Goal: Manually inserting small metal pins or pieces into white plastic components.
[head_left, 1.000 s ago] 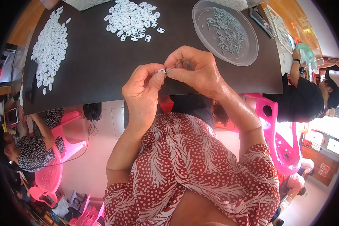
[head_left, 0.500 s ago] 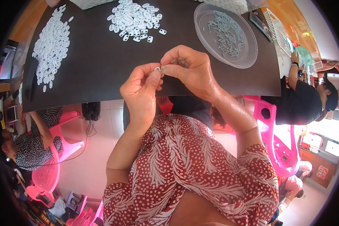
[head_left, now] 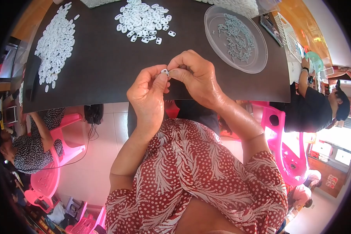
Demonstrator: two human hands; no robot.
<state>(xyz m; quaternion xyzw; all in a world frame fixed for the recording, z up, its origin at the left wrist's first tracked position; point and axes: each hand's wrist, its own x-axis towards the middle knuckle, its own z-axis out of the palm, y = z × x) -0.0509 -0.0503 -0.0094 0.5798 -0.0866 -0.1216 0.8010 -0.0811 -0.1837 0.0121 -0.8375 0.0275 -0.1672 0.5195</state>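
Observation:
Between my two hands, over the near part of the dark table, is a small white plastic piece [head_left: 165, 71] with dark holes. My left hand [head_left: 149, 93] pinches it between thumb and forefinger. From the other side my right hand [head_left: 195, 76] is closed, its thumb and forefinger pressed together at the piece's edge; whatever sits in that pinch is too small to make out. Ahead of the hands lies a heap of white two-holed pieces [head_left: 142, 21]. Off to the right, a round clear plastic tray [head_left: 257, 64] holds many small grey-green screws [head_left: 238, 39].
A long pile of white oval pieces [head_left: 55, 43] spreads along the table's left side. A phone [head_left: 271, 30] and a white perforated basket [head_left: 288, 33] lie beyond the tray. People sit at both sides, near pink plastic chairs [head_left: 48, 175]. The dark table [head_left: 101, 74] ends just below my hands.
The white piece has tilted, so its holes show more plainly. My hands stay together, with only slight finger movement. The whole view has shifted a little.

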